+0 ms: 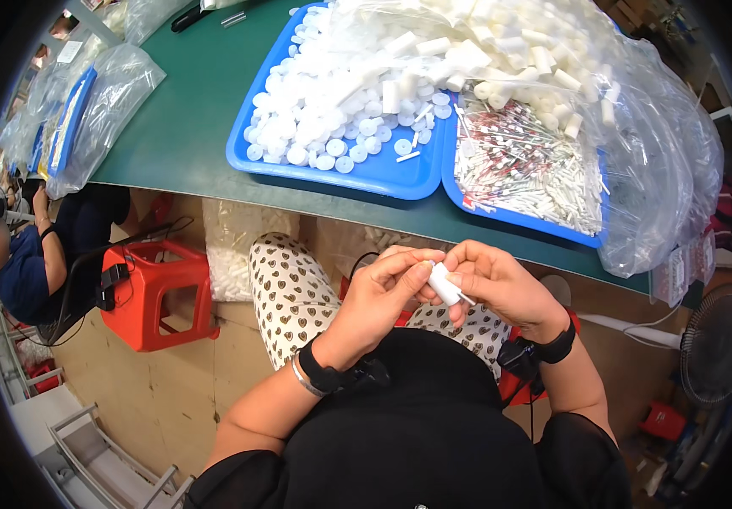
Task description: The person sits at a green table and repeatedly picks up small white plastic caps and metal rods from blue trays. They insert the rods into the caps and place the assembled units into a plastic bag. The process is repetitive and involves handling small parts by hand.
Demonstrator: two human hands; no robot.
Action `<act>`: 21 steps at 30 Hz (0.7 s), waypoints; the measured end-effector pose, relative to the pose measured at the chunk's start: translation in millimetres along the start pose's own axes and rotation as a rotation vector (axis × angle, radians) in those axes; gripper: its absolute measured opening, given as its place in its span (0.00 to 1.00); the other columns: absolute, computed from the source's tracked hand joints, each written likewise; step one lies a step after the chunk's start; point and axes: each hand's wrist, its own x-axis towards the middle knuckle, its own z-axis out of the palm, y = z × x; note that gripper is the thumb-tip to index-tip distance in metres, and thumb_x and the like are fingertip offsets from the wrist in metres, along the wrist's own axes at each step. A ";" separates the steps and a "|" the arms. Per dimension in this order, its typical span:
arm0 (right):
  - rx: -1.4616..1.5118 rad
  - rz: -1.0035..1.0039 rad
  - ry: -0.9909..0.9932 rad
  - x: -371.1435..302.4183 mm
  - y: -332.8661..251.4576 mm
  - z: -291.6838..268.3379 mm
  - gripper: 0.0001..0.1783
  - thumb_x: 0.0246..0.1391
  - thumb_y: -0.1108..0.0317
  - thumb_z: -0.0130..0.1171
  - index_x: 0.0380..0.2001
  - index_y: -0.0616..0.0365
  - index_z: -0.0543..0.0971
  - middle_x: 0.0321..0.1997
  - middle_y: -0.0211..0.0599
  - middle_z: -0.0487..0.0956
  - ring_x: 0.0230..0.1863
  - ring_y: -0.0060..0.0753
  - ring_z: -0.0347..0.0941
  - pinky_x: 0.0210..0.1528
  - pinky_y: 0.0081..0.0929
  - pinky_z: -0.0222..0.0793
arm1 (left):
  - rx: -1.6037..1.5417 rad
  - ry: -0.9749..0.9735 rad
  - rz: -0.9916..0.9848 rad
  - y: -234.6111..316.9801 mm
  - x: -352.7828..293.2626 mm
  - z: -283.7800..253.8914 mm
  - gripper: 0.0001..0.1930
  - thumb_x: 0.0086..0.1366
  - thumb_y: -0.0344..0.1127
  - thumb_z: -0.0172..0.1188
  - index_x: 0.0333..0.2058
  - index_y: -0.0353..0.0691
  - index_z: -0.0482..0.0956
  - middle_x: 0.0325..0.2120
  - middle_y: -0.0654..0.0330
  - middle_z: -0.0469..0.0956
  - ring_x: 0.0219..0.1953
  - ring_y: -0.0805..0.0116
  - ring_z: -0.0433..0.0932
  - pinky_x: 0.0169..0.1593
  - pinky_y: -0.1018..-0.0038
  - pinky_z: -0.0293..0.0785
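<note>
Black shirt cloth filled the bottom middle of the view, nearest the camera. At the far left, a co-worker in dark blue sat near a clear plastic bag. Next came a red stool on the tiled floor, then a bag of white pieces beneath the green table. On the tabletop, a blue tray held a heap of pale round discs, with a few short white sticks among them.

Below its front edge, over the patterned trousers, the left hand had thumb and fingers pinched together on the upper end of a white cylinder. That cylinder sat tilted between both hands, in front of the table edge, a thin rod sticking out of its lower end. The right hand gripped it from the other side, thumb against its face.

Farther right, a second blue tray bore many thin red-and-white pieces, with thick off-white cylinders piled behind them. A dark fan stood at the right rim.
</note>
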 end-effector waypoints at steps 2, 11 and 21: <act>0.100 0.029 -0.039 -0.4 1.1 -3.9 0.10 0.65 0.73 0.53 0.45 0.62 0.66 0.36 0.41 0.80 0.33 0.26 0.81 0.34 0.21 0.76 | 0.285 -0.001 0.139 8.4 -3.4 2.0 0.15 0.72 0.31 0.54 0.54 0.32 0.76 0.45 0.59 0.75 0.38 0.77 0.76 0.44 0.78 0.75; -0.588 -0.335 0.172 -21.2 -13.8 0.4 0.08 0.63 0.73 0.55 0.44 0.61 0.70 0.33 0.43 0.81 0.32 0.31 0.81 0.35 0.27 0.76 | 0.103 -0.017 0.151 -3.9 -1.5 11.6 0.28 0.66 0.26 0.62 0.64 0.36 0.66 0.40 0.60 0.78 0.34 0.76 0.76 0.40 0.80 0.74; -1.635 -0.579 1.052 -34.4 -77.7 -141.0 0.13 0.59 0.67 0.58 0.47 0.55 0.78 0.42 0.47 0.79 0.40 0.56 0.77 0.41 0.42 0.73 | -0.247 -0.190 -0.162 -2.8 -1.7 11.5 0.11 0.74 0.36 0.50 0.51 0.44 0.63 0.41 0.54 0.78 0.30 0.74 0.76 0.38 0.76 0.75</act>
